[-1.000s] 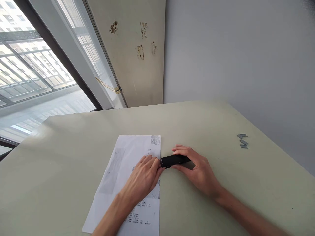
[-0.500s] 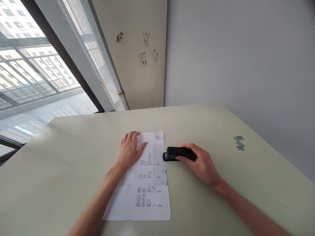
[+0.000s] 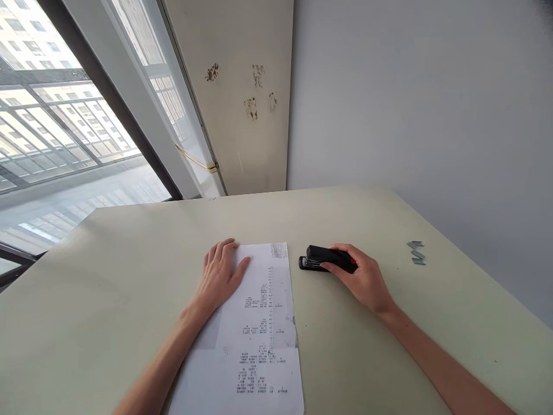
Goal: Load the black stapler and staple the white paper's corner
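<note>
Printed white paper lies on the table, its far right corner bearing a small dense block of print. My left hand rests on the far left part of the paper with fingers stretched out and thumb spread, covering that corner. To the right of the sheet, my right hand grips a black stapler from its rear end, thumb on the near side. The stapler's front points left toward the paper, with a small gap between them. Its upper arm is raised apart from the base.
Several grey staple strips lie on the pale table to the right. A grey wall and a stained beige panel stand behind the table. A window is at the left.
The stapler in my right hand has moved right and slightly away from me, off the paper's edge. The paper has shifted toward me, and my left hand has slid slightly left on it.
</note>
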Demonstrator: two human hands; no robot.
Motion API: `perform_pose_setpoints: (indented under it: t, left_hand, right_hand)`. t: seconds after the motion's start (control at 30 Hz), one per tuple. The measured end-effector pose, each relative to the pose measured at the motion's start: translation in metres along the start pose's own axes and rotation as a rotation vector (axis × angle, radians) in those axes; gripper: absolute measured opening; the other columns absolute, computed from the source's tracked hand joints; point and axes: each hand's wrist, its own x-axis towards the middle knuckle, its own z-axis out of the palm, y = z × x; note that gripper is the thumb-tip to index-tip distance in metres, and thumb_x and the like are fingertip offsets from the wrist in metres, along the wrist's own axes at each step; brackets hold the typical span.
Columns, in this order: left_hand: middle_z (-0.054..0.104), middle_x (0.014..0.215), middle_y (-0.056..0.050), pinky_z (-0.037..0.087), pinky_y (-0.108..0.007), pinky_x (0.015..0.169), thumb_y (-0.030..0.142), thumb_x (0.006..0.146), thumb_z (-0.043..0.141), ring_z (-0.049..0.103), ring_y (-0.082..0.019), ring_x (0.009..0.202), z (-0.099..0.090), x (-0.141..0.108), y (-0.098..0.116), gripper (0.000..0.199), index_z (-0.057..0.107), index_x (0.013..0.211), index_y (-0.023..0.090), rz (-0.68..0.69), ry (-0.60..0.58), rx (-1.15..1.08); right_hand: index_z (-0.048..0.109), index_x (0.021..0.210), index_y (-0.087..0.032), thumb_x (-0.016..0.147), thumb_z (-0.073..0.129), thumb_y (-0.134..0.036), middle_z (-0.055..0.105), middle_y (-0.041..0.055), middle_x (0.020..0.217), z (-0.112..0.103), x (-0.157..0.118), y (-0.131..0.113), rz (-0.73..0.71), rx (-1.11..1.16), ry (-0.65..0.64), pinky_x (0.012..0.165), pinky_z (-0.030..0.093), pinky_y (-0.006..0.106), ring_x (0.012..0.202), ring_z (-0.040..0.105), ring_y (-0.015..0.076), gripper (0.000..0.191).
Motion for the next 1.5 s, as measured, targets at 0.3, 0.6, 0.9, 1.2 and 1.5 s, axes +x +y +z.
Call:
perform_pose_setpoints:
  t: [0.3,0.6,0.9,1.2,1.5]
  left_hand:
    - [0.062,0.125,-0.009,0.036,-0.057,0.109,0.059,0.097,0.059,0.050,-0.032,0.119,-0.001,-0.018,0.019,0.043,0.058,0.123,0.025,-0.025,-0.004,-0.024]
    - [0.058,0.119,-0.008,0.037,-0.057,0.107,0.052,0.098,0.061,0.045,-0.031,0.114,0.000,-0.020,0.026,0.030,0.060,0.113,0.027,-0.020,-0.003,-0.090]
    - [0.058,0.119,-0.007,0.038,-0.055,0.107,0.047,0.099,0.062,0.046,-0.030,0.116,0.004,-0.022,0.034,0.024,0.058,0.111,0.026,-0.012,-0.022,-0.137]
    - [0.060,0.128,-0.009,0.040,-0.059,0.109,0.037,0.101,0.059,0.050,-0.031,0.123,0.009,-0.033,0.049,0.025,0.056,0.124,0.027,-0.080,0.060,-0.179]
    - [0.057,0.153,-0.008,0.037,-0.056,0.125,0.038,0.103,0.061,0.042,-0.029,0.151,-0.012,-0.030,0.049,0.046,0.047,0.145,0.028,0.356,-0.135,-0.292]
  right_hand:
    - [0.070,0.114,-0.028,0.089,0.071,-0.063,0.078,0.0049,0.110,-0.001,-0.003,0.001,-0.029,-0.039,-0.006,0.084,0.059,0.043,0.093,0.072,0.0263,0.043]
    - [0.070,0.112,-0.028,0.087,0.075,-0.060,0.078,0.0041,0.108,-0.002,-0.004,0.000,-0.019,-0.021,-0.078,0.080,0.059,0.040,0.091,0.071,0.0255,0.040]
    - [0.069,0.111,-0.030,0.090,0.073,-0.054,0.077,0.0023,0.108,0.002,-0.010,-0.009,-0.045,-0.006,-0.183,0.081,0.058,0.039,0.091,0.070,0.0246,0.032]
    - [0.066,0.113,-0.031,0.092,0.071,-0.055,0.076,0.0019,0.108,0.001,-0.012,-0.013,-0.052,-0.063,-0.203,0.080,0.057,0.037,0.090,0.070,0.0236,0.033]
    - [0.066,0.122,-0.033,0.100,0.056,-0.060,0.074,0.0028,0.124,-0.004,-0.005,-0.010,0.001,-0.068,-0.299,0.086,0.056,0.038,0.104,0.068,0.0257,0.037]
